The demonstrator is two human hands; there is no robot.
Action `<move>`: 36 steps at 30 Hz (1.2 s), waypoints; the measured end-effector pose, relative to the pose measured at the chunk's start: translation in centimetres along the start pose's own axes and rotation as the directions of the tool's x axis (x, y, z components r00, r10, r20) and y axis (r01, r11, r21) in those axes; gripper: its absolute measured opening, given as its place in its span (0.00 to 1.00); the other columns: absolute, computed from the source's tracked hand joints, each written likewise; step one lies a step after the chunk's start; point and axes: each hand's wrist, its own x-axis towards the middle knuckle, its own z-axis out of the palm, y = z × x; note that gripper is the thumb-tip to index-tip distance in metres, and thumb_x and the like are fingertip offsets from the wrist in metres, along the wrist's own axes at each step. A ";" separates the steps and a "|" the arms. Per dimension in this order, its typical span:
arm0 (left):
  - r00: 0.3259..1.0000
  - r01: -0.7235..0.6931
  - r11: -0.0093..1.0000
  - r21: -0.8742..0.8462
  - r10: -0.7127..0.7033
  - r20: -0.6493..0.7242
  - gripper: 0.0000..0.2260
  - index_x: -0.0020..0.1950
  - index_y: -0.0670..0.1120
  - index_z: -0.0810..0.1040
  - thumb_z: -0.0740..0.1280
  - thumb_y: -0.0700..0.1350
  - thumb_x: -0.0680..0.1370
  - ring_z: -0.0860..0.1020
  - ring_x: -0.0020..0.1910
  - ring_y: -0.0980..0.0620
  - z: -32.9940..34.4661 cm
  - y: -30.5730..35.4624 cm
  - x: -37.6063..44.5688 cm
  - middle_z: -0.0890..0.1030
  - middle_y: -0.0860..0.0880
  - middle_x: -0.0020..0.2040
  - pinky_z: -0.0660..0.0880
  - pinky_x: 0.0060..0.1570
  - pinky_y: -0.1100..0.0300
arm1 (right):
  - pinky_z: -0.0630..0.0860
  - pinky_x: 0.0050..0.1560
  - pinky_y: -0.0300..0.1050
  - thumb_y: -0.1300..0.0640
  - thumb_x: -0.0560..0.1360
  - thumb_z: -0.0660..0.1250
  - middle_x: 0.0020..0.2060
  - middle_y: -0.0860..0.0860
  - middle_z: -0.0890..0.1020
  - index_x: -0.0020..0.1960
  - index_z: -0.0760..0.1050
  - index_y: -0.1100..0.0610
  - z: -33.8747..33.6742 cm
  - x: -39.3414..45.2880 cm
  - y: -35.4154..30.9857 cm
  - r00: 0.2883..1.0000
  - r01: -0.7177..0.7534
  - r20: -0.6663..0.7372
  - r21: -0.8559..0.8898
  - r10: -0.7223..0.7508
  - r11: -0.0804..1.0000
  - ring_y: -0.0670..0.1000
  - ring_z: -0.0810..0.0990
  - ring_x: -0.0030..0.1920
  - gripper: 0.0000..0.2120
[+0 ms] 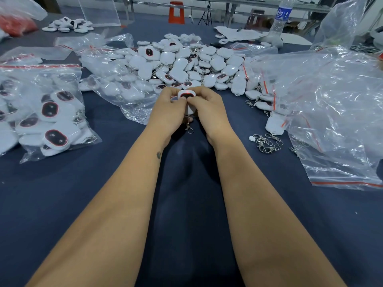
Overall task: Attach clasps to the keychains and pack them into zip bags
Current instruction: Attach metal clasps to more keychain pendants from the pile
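Both hands meet at the table's middle around one white keychain with a dark, red-rimmed face. My left hand grips its left side and my right hand its right side. A metal clasp hangs below it between my wrists. Behind the hands lies a big pile of white keychains. Loose metal clasps lie to the right on the cloth. A filled zip bag sits at the left.
The table is covered in dark blue cloth. Empty zip bags with red strips are heaped at the right. A water bottle stands at the back right, a smaller keychain heap at the back left.
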 end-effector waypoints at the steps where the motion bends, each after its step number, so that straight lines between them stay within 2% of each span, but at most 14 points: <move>1: 1.000 -0.006 1.000 0.017 0.006 0.006 0.06 0.49 0.51 0.74 0.60 0.40 0.80 0.81 0.34 0.54 0.0 0.0 0.0 0.82 0.48 0.44 0.82 0.49 0.46 | 0.74 0.32 0.41 0.68 0.74 0.61 0.43 0.61 0.84 0.50 0.80 0.60 0.0 0.0 0.0 1.000 -0.006 -0.001 0.005 0.006 1.000 0.50 0.80 0.37 0.11; 6: 0.998 -0.060 0.992 0.108 0.063 -0.025 0.07 0.51 0.52 0.77 0.61 0.43 0.78 0.82 0.39 0.52 0.1 -0.2 -0.3 0.83 0.50 0.45 0.82 0.48 0.48 | 0.75 0.42 0.48 0.64 0.72 0.63 0.39 0.55 0.83 0.45 0.82 0.59 0.0 0.2 0.4 0.999 -0.031 -0.044 -0.005 0.030 1.000 0.51 0.79 0.40 0.09; 9: 0.978 -0.199 0.931 0.306 0.208 0.005 0.06 0.52 0.59 0.77 0.62 0.51 0.78 0.81 0.45 0.54 -0.1 -0.3 -0.8 0.83 0.57 0.45 0.78 0.47 0.53 | 0.76 0.43 0.43 0.64 0.73 0.64 0.40 0.53 0.85 0.47 0.83 0.59 -0.3 0.3 0.4 0.995 -0.045 -0.087 0.005 0.045 0.999 0.48 0.81 0.41 0.09; 11: 0.959 -0.273 0.877 0.395 0.280 0.041 0.10 0.58 0.61 0.74 0.60 0.54 0.78 0.79 0.46 0.57 -0.2 -0.3 -0.9 0.82 0.58 0.47 0.74 0.45 0.57 | 0.75 0.40 0.40 0.64 0.74 0.63 0.39 0.53 0.85 0.46 0.83 0.59 -0.6 0.3 0.2 0.997 -0.043 -0.065 0.054 0.046 0.998 0.47 0.81 0.39 0.09; 14: 0.916 -0.376 0.809 0.451 0.399 0.049 0.16 0.66 0.60 0.69 0.58 0.52 0.78 0.77 0.47 0.57 -0.5 -0.1 -1.0 0.81 0.57 0.48 0.72 0.46 0.62 | 0.73 0.40 0.40 0.63 0.75 0.62 0.34 0.48 0.81 0.40 0.79 0.55 -0.8 0.1 -0.1 0.997 -0.041 -0.056 0.069 0.045 0.997 0.45 0.77 0.35 0.10; 16: 0.870 -0.414 0.781 0.469 0.490 -0.048 0.17 0.66 0.56 0.70 0.58 0.47 0.77 0.75 0.50 0.56 -1.0 0.2 -0.9 0.80 0.56 0.50 0.70 0.46 0.64 | 0.75 0.40 0.40 0.62 0.77 0.62 0.36 0.49 0.82 0.42 0.77 0.53 -0.7 0.2 -0.2 0.994 -0.055 -0.092 0.093 0.063 0.994 0.46 0.78 0.37 0.08; 18: 0.850 -0.341 0.743 0.576 0.505 -0.149 0.18 0.65 0.51 0.72 0.59 0.42 0.76 0.73 0.57 0.50 -1.8 0.3 -0.5 0.79 0.51 0.54 0.71 0.49 0.57 | 0.79 0.38 0.41 0.60 0.80 0.60 0.42 0.54 0.82 0.47 0.74 0.53 -0.7 0.2 -0.4 0.988 -0.084 -0.115 0.148 0.101 0.985 0.51 0.82 0.37 0.06; 20: 0.904 -0.155 0.620 0.769 0.404 -0.144 0.18 0.65 0.48 0.73 0.61 0.42 0.76 0.70 0.62 0.43 -2.7 -0.1 0.1 0.77 0.46 0.59 0.70 0.53 0.51 | 0.80 0.37 0.42 0.58 0.82 0.58 0.43 0.57 0.82 0.52 0.72 0.54 -0.7 0.2 -0.6 0.983 -0.100 -0.129 0.222 0.131 0.970 0.53 0.83 0.36 0.04; 22: 0.955 -0.047 0.540 0.840 0.269 -0.120 0.16 0.63 0.48 0.75 0.63 0.43 0.76 0.72 0.62 0.41 -3.3 -0.5 0.4 0.78 0.45 0.60 0.71 0.52 0.50 | 0.81 0.39 0.44 0.56 0.83 0.57 0.40 0.58 0.82 0.56 0.70 0.54 -0.8 0.2 -0.6 0.980 -0.089 -0.148 0.264 0.132 0.960 0.53 0.84 0.35 0.05; 25: 0.957 -0.058 0.603 0.796 0.259 -0.126 0.15 0.58 0.50 0.79 0.62 0.41 0.74 0.76 0.55 0.45 -3.2 -0.5 0.2 0.81 0.49 0.55 0.70 0.44 0.55 | 0.82 0.43 0.45 0.59 0.83 0.57 0.42 0.59 0.81 0.59 0.70 0.58 -0.9 0.2 -0.7 0.981 -0.073 -0.136 0.396 0.137 0.915 0.54 0.84 0.37 0.06; 27: 0.947 -0.097 0.648 0.756 0.293 -0.129 0.13 0.58 0.50 0.79 0.63 0.42 0.75 0.77 0.53 0.47 -2.7 -0.3 -0.1 0.82 0.50 0.53 0.70 0.44 0.56 | 0.83 0.46 0.45 0.64 0.82 0.59 0.44 0.58 0.81 0.58 0.70 0.60 -0.9 0.1 -0.7 0.988 -0.064 -0.083 0.546 0.130 0.835 0.54 0.83 0.40 0.05; 30: 0.948 -0.140 0.741 0.657 0.292 -0.127 0.09 0.52 0.47 0.80 0.63 0.43 0.75 0.78 0.45 0.50 -2.0 0.0 -0.5 0.81 0.52 0.45 0.71 0.42 0.59 | 0.82 0.52 0.46 0.69 0.81 0.57 0.46 0.58 0.81 0.57 0.70 0.63 -0.7 0.0 -0.8 0.996 -0.059 -0.018 0.643 0.092 0.764 0.54 0.84 0.45 0.07; 33: 0.961 -0.170 0.807 0.565 0.262 -0.085 0.06 0.47 0.48 0.80 0.64 0.42 0.74 0.77 0.36 0.56 -1.2 0.0 -0.7 0.80 0.55 0.38 0.68 0.34 0.65 | 0.82 0.52 0.47 0.70 0.81 0.57 0.48 0.59 0.80 0.58 0.68 0.63 -0.3 0.0 -0.7 0.998 -0.048 -0.001 0.596 0.061 0.802 0.55 0.83 0.46 0.07; 36: 0.973 -0.150 0.880 0.450 0.213 -0.092 0.08 0.46 0.48 0.81 0.63 0.40 0.73 0.78 0.38 0.55 -0.6 -0.1 -1.0 0.80 0.54 0.37 0.72 0.35 0.65 | 0.83 0.50 0.46 0.69 0.81 0.58 0.48 0.60 0.80 0.58 0.67 0.62 0.3 -0.1 -0.6 0.998 -0.002 -0.053 0.414 0.026 0.910 0.56 0.83 0.46 0.08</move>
